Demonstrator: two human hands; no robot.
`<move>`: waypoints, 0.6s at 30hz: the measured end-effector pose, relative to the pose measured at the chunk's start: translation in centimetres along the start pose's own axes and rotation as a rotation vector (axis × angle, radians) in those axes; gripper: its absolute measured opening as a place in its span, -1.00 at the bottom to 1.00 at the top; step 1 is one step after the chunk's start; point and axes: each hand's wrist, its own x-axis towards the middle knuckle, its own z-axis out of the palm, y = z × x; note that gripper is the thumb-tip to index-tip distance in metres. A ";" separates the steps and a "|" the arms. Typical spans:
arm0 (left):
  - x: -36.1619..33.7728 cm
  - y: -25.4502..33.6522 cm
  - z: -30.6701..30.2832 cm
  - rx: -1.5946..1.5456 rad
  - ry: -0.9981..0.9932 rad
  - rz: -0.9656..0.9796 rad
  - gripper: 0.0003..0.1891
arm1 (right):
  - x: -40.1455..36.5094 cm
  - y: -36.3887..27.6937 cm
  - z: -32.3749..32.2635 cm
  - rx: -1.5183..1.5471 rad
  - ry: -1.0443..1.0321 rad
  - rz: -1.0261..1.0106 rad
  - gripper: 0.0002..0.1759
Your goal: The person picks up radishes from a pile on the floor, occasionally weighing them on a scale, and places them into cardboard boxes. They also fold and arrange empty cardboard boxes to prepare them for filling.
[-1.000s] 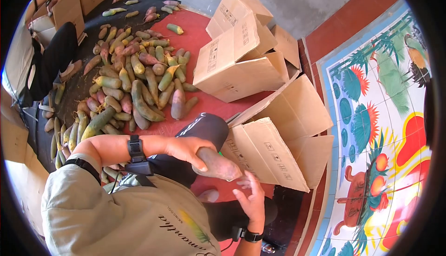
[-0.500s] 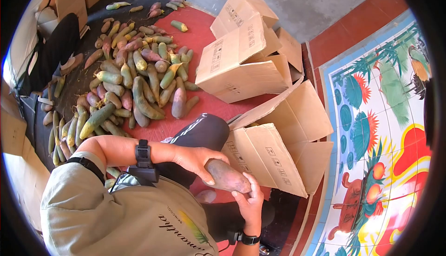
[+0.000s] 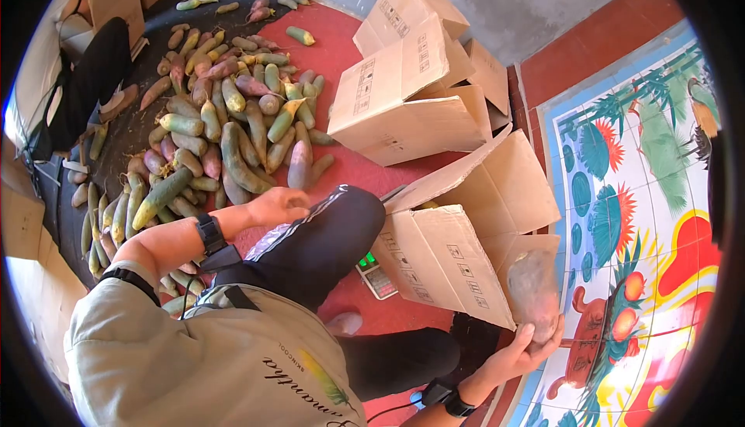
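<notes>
In my right hand (image 3: 535,342) is one end of a large greyish-pink radish (image 3: 531,291), blurred by motion. It is held against the outer flap of the open cardboard box (image 3: 434,252), on the side near the painted tiles. Over my bent knee, at the edge of the radish pile (image 3: 225,117), my left hand (image 3: 277,207) hovers with bent fingers slightly apart and nothing in them. A small scale with a green lit display (image 3: 377,276) shows beside the box. Most of the box's inside is hidden.
Behind the box stand more open cartons (image 3: 407,93). Green and purple radishes spread over black cloth (image 3: 167,31) and a red mat (image 3: 330,39). At far left a person's dark-clothed leg (image 3: 97,78) borders the pile. Painted tiles (image 3: 621,272) lie right.
Both hands were on the radish. The left hand let go and moved left toward the pile, while the right hand carried the radish right to the box flap. The scale display came into view.
</notes>
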 end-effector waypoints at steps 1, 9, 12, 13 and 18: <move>-0.3 -1.5 -0.7 0.196 0.090 -0.045 -0.77 | 0.4 0.3 0.4 0.001 -0.002 -0.001 -0.47; -5.1 -12.1 -3.9 0.721 0.044 -0.424 -0.75 | 0.1 5.9 4.1 -0.092 -0.279 0.091 -0.60; -8.4 -19.1 -5.9 1.099 -0.291 -0.392 -0.73 | 0.0 7.1 5.1 -0.012 -0.253 0.159 -0.73; -9.1 -19.5 -6.3 1.380 -0.562 -0.195 -0.71 | 0.2 8.0 4.8 0.006 -0.284 0.141 -0.79; -12.7 -15.3 -7.0 0.902 -0.032 -0.903 -0.66 | -0.1 7.0 5.4 -0.145 -0.317 0.051 -0.79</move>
